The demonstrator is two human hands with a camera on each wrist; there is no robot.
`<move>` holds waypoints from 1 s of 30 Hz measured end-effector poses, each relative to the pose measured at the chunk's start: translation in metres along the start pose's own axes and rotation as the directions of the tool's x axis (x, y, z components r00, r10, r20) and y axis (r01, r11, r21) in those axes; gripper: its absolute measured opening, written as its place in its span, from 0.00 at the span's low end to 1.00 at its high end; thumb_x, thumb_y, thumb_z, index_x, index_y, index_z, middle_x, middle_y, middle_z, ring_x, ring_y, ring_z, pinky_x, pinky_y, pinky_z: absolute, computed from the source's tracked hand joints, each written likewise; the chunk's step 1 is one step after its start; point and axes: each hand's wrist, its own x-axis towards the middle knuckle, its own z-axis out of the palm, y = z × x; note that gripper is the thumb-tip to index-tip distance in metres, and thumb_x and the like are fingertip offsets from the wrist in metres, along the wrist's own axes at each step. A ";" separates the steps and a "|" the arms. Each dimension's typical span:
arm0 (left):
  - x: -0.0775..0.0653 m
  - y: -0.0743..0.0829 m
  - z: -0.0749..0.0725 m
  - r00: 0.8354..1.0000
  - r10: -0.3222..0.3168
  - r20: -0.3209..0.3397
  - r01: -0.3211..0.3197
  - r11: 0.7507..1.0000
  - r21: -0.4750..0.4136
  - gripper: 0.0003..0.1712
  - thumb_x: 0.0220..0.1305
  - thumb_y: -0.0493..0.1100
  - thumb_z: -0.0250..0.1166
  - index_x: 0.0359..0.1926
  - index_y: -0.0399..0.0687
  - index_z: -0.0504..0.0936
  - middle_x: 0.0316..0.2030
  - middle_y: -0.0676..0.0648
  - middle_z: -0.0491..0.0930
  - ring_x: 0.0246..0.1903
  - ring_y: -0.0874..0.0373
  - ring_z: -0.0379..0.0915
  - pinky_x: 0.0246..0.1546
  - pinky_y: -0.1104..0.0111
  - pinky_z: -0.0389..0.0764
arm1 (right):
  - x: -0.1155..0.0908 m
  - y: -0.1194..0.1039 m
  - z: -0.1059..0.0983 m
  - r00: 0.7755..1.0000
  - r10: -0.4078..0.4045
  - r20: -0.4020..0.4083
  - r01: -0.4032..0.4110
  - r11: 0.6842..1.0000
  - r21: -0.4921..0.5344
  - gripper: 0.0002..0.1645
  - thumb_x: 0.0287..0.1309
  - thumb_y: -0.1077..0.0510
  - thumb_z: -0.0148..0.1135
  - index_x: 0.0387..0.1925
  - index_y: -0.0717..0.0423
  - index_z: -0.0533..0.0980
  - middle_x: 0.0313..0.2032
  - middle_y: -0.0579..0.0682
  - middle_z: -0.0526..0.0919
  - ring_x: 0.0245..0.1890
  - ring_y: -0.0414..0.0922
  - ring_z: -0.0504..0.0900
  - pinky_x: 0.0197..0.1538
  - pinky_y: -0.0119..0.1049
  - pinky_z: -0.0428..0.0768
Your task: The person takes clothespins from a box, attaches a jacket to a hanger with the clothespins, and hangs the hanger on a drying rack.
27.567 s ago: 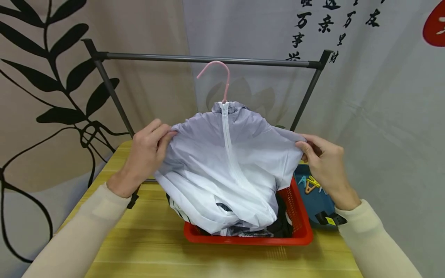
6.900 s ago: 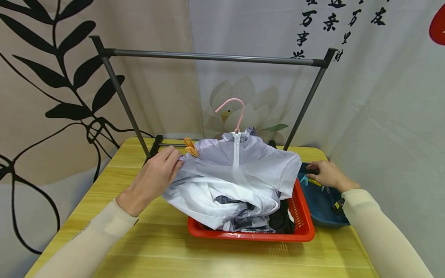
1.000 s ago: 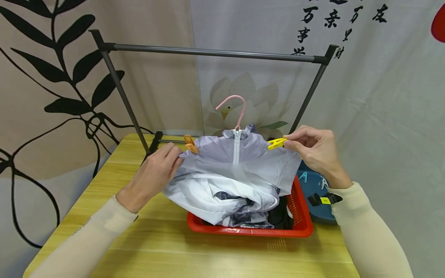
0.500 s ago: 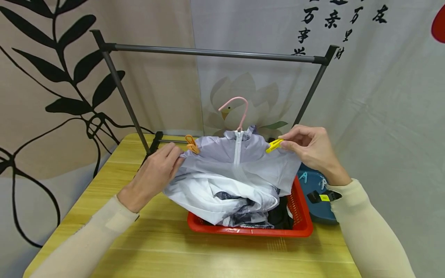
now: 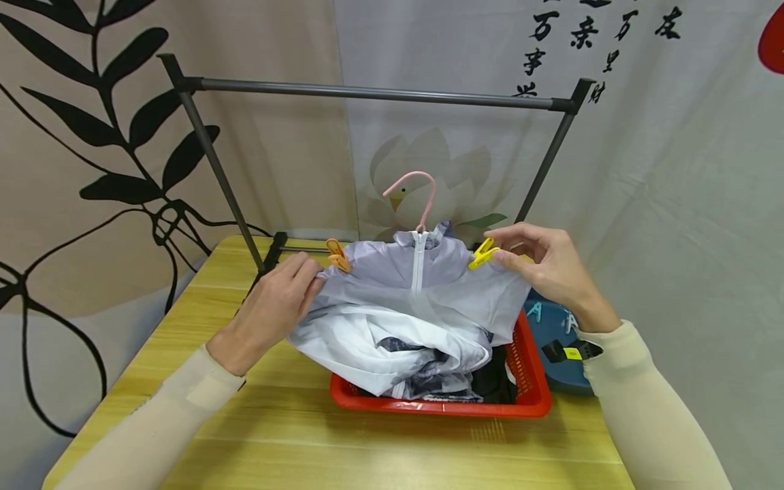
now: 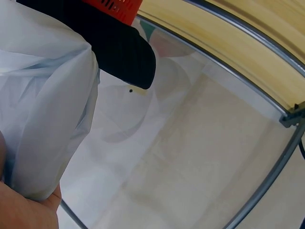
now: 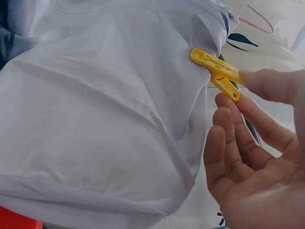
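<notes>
A zip-up jacket (image 5: 367, 292), lilac fading to white, lies bunched over a red basket (image 5: 533, 381). The hook of a pink hanger (image 5: 429, 197) sticks up from its collar. My left hand (image 5: 275, 306) grips the sleeve on the left, close to an orange clothespin (image 5: 338, 256) clipped on that shoulder. On the opposite shoulder a yellow clothespin (image 7: 217, 67) bites the fabric, its handles spread apart. The thumb and index finger of my right hand (image 5: 548, 265) are at those handles, while the other fingers are loosely bent in the right wrist view.
A grey rack (image 5: 380, 92) stands behind the basket on the wooden table (image 5: 275, 435). At the right is a blue tray (image 5: 560, 371) with light-coloured clothespins (image 5: 535, 312). Dark clothing (image 5: 495, 381) lies in the basket under the jacket.
The right hand has carried the yellow clothespin from the blue tray to the shoulder on the right. Its squeezed handles have now spread apart. The left hand keeps its hold.
</notes>
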 end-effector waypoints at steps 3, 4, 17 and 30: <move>0.000 0.000 0.000 1.000 -0.005 0.002 0.005 1.000 0.003 0.07 0.82 0.31 0.70 0.45 0.35 0.78 0.36 0.42 0.76 0.34 0.51 0.72 0.32 0.60 0.84 | -0.001 0.001 0.000 1.000 -0.012 -0.008 0.012 1.000 -0.007 0.21 0.73 0.69 0.76 0.65 0.59 0.90 0.60 0.57 0.94 0.48 0.37 0.91 0.57 0.22 0.88; 0.000 0.000 0.000 1.000 -0.006 0.002 0.006 1.000 0.003 0.07 0.83 0.31 0.70 0.45 0.35 0.78 0.36 0.42 0.76 0.34 0.51 0.72 0.32 0.60 0.84 | -0.001 0.001 0.000 1.000 -0.017 -0.010 0.017 1.000 -0.011 0.22 0.73 0.69 0.77 0.65 0.58 0.90 0.60 0.55 0.94 0.49 0.37 0.90 0.57 0.22 0.88; 0.000 0.001 0.000 1.000 -0.005 0.000 0.005 1.000 -0.006 0.08 0.80 0.30 0.72 0.45 0.35 0.79 0.35 0.42 0.76 0.34 0.51 0.72 0.31 0.60 0.83 | -0.002 0.009 0.001 0.997 -0.071 -0.029 0.071 0.997 0.016 0.26 0.69 0.72 0.77 0.67 0.61 0.88 0.58 0.35 0.93 0.47 0.40 0.89 0.56 0.23 0.87; 0.000 0.001 0.001 1.000 -0.009 0.002 0.009 1.000 -0.005 0.10 0.77 0.29 0.74 0.45 0.35 0.79 0.36 0.42 0.76 0.34 0.51 0.73 0.32 0.60 0.85 | -0.010 0.017 -0.001 0.998 -0.007 0.055 0.010 0.998 -0.058 0.29 0.72 0.68 0.76 0.72 0.60 0.84 0.64 0.55 0.87 0.56 0.34 0.86 0.67 0.17 0.80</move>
